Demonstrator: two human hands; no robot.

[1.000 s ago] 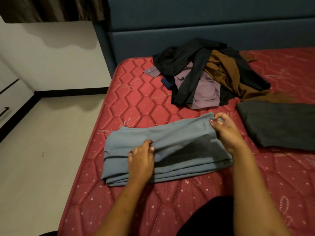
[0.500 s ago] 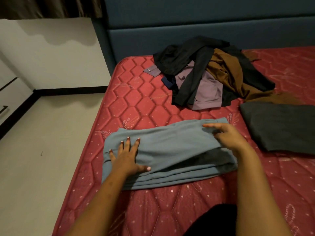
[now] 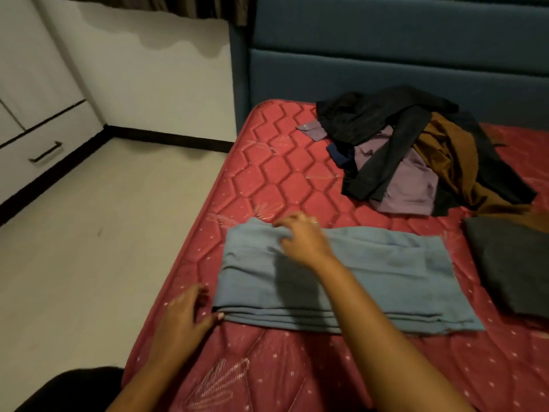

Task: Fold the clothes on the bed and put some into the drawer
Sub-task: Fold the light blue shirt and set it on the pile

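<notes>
Folded cloth (image 3: 371,278) sits at seven o'clock on the bed (image 3: 282,179), left hand (image 3: 184,316), fingers slack, at its corner, right hand (image 3: 300,240) on the far edge, fingers' grip unclear; lifting one end could spill the layers.

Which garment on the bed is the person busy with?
The folded blue-grey garment, nearest the mattress edge; the dark grey piece and the heap lie untouched.

mattress (image 3: 285,179): red quilted cloth, slight sheen | blue garment (image 3: 386,272): soft matt cloth | headboard (image 3: 386,55): matt teal upholstery
</notes>
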